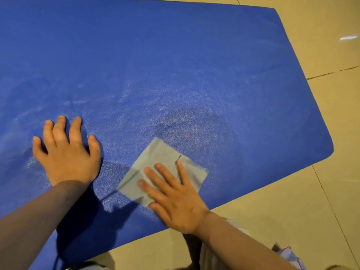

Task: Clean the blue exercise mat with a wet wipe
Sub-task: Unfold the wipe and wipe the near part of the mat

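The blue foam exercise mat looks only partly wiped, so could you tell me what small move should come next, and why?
Probably slide the right hand, pressing the pale square wet wipe, forward over the blue foam exercise mat: whitish smears show just ahead, while the left hand braces the mat flat.

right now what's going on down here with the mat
A person is cleaning a blue exercise mat laid on a tiled floor. The right hand presses a pale wet wipe flat against the mat near its close edge, fingers straight. The left hand rests spread on the mat beside it, as if bracing. Lighter smeared streaks show on the surface ahead of the wipe, around a darker patch.
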The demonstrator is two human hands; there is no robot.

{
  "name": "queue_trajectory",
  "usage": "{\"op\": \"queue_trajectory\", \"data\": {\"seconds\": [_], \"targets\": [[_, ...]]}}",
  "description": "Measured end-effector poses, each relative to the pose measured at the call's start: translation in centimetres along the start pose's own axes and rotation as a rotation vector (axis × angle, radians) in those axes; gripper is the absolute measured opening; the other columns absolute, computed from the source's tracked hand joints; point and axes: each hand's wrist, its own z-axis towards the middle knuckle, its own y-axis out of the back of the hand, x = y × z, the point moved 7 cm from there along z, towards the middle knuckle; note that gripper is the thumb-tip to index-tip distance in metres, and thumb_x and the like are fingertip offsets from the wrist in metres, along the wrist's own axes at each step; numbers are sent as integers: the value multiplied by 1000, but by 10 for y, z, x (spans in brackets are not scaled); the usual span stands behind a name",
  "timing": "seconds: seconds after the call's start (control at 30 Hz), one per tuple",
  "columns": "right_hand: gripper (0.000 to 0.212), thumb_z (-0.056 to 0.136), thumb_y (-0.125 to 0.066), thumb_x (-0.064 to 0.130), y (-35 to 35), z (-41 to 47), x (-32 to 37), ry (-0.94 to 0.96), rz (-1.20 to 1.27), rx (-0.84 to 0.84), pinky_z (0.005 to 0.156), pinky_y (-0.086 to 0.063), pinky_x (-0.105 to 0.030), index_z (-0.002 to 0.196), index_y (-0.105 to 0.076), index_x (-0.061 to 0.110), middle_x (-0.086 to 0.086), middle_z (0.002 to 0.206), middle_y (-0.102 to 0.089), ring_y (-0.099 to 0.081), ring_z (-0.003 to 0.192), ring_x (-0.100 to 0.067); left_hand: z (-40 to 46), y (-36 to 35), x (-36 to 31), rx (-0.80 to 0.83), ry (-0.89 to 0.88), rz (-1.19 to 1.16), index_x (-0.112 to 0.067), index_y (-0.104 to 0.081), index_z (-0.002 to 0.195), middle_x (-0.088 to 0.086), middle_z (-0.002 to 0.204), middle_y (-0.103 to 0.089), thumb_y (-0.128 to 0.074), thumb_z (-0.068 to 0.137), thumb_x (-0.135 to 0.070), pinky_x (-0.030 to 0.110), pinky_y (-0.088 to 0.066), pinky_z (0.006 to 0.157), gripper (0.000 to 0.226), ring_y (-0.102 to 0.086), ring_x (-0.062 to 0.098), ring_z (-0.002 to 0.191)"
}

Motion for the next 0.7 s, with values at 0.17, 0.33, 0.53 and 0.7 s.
{"op": "queue_trajectory", "data": {"seconds": [0.17,0.33,0.53,0.7], "targets": [[51,102,-34,47,-4,-8,22,261,19,24,119,-10,-59,151,-35,32,0,162,-21,-9,152,-25,0,-2,3,-11,-3,-4,-9,-45,143,17,153,-33,-34,95,-43,65,-16,113,60,-17,35,146],[56,102,-31,52,6,-69,-89,163,-90,59,121,-10,-51,153,-29,30,-1,162,-23,-17,150,-23,1,-4,4,-6,0,-45,-11,-43,143,16,152,-31,-33,95,-44,71,-23,107,59,-18,36,145],[63,98,-6,66,4,-180,-217,-775,122,97,123,-2,-46,155,4,40,14,163,11,9,151,-12,1,1,1,0,18,-64,-9,-45,143,18,152,-33,-34,92,-42,68,-16,112,61,-17,37,145],[72,95,-10,62,2,-159,-215,-1351,290,-148,121,2,-51,157,-9,26,-4,165,1,4,152,-26,1,-1,1,18,35,-54,-10,-46,143,18,153,-33,-34,92,-42,67,-16,113,62,-15,35,146]]}}
